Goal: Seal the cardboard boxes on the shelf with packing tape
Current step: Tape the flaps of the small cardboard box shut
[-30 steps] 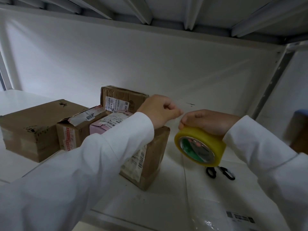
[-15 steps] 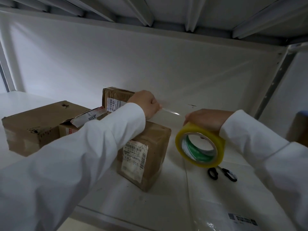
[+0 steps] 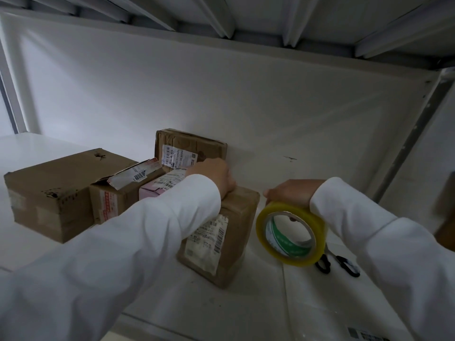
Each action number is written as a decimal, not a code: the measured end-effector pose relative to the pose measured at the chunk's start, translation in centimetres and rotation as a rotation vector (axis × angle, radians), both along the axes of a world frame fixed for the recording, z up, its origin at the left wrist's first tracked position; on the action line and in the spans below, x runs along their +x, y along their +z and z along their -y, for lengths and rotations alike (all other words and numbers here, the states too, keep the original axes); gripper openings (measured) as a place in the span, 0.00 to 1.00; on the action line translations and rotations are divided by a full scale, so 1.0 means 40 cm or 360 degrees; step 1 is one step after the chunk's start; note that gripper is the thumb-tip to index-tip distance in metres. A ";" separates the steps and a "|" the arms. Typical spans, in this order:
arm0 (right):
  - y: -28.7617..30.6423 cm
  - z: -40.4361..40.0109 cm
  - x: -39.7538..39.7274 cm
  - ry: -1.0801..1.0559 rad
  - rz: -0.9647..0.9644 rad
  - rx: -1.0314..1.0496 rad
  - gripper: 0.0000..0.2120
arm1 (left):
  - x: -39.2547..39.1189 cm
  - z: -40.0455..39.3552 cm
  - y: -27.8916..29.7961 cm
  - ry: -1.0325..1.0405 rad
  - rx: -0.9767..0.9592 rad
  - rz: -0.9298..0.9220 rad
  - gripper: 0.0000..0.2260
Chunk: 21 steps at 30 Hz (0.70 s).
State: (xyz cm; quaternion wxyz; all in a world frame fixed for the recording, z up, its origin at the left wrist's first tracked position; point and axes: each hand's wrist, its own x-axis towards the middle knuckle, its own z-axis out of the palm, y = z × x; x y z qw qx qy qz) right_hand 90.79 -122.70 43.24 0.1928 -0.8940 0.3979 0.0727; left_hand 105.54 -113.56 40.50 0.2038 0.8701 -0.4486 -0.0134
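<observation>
Gleaming yellow tape roll, perhaps translucent.

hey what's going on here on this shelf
A person in white sleeves is taping up a cardboard box on a white shelf. The left hand rests at the far top edge of the box, while the right hand holds a yellow tape roll just to its right. More boxes sit to the left, and black-handled scissors lie behind the roll.

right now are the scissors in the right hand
No, the right hand grips the yellow tape roll, while the black-handled scissors lie on the shelf beneath it.
</observation>
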 end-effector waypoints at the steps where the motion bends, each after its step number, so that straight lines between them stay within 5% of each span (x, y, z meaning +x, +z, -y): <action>1: -0.002 0.005 0.000 -0.0012 -0.0005 0.0007 0.22 | -0.003 0.002 0.000 0.0002 0.0031 0.0039 0.09; 6: -0.022 0.023 0.004 -0.0057 -0.0025 0.0085 0.21 | -0.026 0.007 0.000 0.0025 0.0183 0.0306 0.13; 11: -0.044 0.021 0.011 -0.0093 -0.0010 0.0244 0.21 | -0.031 -0.002 0.008 0.0065 0.0310 0.0726 0.37; 13: -0.049 0.020 0.007 0.0005 -0.0006 0.0195 0.20 | -0.024 0.003 0.008 -0.0203 0.0338 0.0768 0.26; 16: -0.048 0.029 -0.006 0.0213 -0.0010 -0.0062 0.16 | -0.014 -0.001 -0.008 -0.0660 0.0218 0.0267 0.14; 18: -0.034 0.022 -0.005 0.0300 0.0164 -0.0124 0.15 | -0.007 -0.009 -0.015 -0.0665 0.0103 0.0014 0.13; 21: -0.024 -0.025 0.020 0.0357 0.0398 0.0116 0.20 | -0.014 -0.004 -0.011 -0.0521 0.0109 0.0048 0.12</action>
